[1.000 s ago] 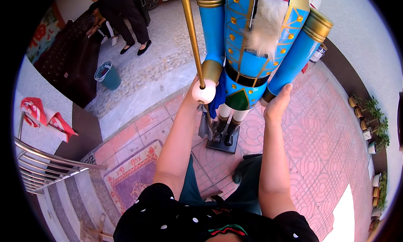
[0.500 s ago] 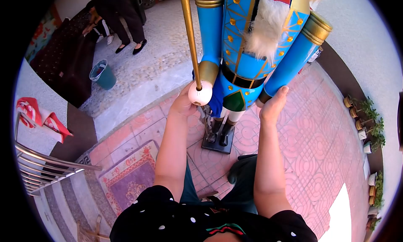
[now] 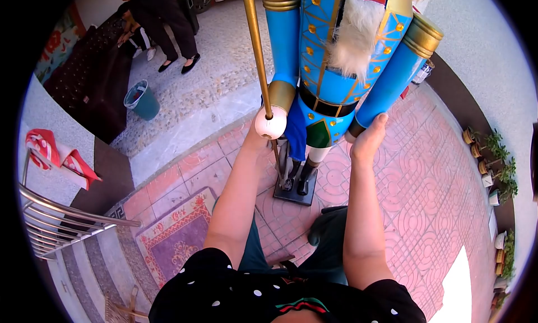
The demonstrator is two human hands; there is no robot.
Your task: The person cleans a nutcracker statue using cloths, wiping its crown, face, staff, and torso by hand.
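A tall nutcracker figure [image 3: 330,99] in a blue and gold coat, with a white fur beard, stands upright before me on a black base [image 3: 295,194]. Its round pale fist [image 3: 270,123] holds a golden staff [image 3: 255,48]. My left hand [image 3: 257,142] is at that fist, its fingers hidden behind it. Close beside the hand, a blue cloth [image 3: 297,133] hangs against the figure's side; whether I grip it is unclear. My right hand [image 3: 367,142] grasps the lower end of the figure's other arm, thumb up, fingers mostly out of sight.
Pink patterned tiles [image 3: 414,172] surround the base. At left are a doormat [image 3: 176,233], steps [image 3: 92,272], a metal railing [image 3: 73,214] and a red-white cloth [image 3: 61,157]. Behind stand a bin [image 3: 143,100], a dark sofa [image 3: 84,93] and a person [image 3: 165,23]. Potted plants [image 3: 496,155] line the right wall.
My left hand has moved slightly right and farther behind the pale fist. More of the blue cloth shows, hanging lower. The right hand keeps its place on the arm; the view has shifted slightly.
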